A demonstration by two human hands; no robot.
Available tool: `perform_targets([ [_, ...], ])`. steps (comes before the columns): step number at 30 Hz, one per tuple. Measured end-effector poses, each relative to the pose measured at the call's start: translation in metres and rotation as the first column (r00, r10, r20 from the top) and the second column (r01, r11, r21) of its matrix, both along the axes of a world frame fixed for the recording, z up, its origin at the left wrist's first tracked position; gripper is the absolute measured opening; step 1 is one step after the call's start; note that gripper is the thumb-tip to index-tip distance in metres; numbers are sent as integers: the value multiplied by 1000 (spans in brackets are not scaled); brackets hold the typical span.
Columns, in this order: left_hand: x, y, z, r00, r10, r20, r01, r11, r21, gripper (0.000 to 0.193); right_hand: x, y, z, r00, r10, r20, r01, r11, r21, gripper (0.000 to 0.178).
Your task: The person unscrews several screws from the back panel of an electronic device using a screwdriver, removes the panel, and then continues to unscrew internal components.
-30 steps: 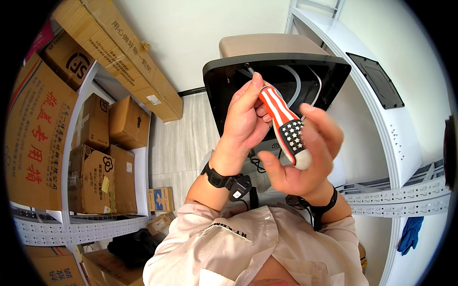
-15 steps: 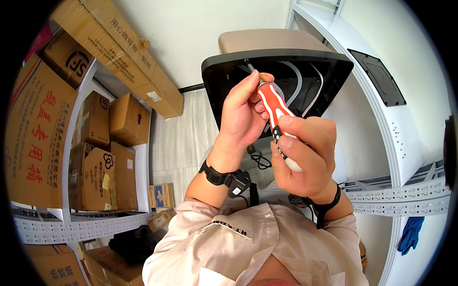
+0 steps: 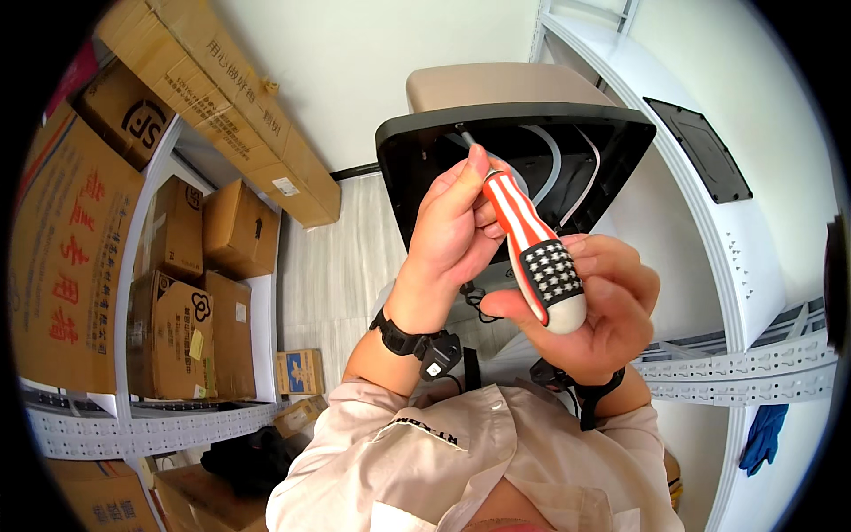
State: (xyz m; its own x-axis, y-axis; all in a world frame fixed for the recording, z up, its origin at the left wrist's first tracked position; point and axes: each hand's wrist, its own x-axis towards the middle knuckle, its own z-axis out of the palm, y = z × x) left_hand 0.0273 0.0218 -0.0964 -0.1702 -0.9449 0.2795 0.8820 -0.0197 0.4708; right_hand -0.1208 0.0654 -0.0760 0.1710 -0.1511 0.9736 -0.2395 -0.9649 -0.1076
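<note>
A screwdriver with a red-and-white striped handle, a black patch of white stars and a whitish butt slants between my hands. My left hand pinches it at the front, thumb and fingers round the shaft and collar. Its shaft reaches to the upper left corner of a black shallow housing, where my fingers partly hide it. My right hand cradles the butt end loosely, fingers curled along the right side and thumb stuck out to the left. Inside the housing run pale curved tubes.
Behind the housing sits a beige padded block. A black flat cover lies on the white shelf at right. Cardboard boxes fill the left shelves, and a long carton leans at the wall. Blue gloves hang low right.
My right hand has loosened and rolled outward, its thumb coming off the handle. The handle has turned so its starred patch faces up. My left hand stays almost in place.
</note>
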Motion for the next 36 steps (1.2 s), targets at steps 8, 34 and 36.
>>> perform_targets([
  [8, 7, 2, -3, 989, 110, 98, -115, 992, 46, 32, -1, -4, 0, 986, 119, -115, -137, 977, -163, 34],
  [34, 29, 14, 18, 860, -93, 502, -3, 983, 186, 28, -24, -20, 17, 958, 110, -266, -87, 992, 96, 39],
  [36, 32, 14, 35, 810, -162, 564, -30, 949, 315, 28, -27, -12, 26, 968, 112, -226, -49, 962, 267, 49],
])
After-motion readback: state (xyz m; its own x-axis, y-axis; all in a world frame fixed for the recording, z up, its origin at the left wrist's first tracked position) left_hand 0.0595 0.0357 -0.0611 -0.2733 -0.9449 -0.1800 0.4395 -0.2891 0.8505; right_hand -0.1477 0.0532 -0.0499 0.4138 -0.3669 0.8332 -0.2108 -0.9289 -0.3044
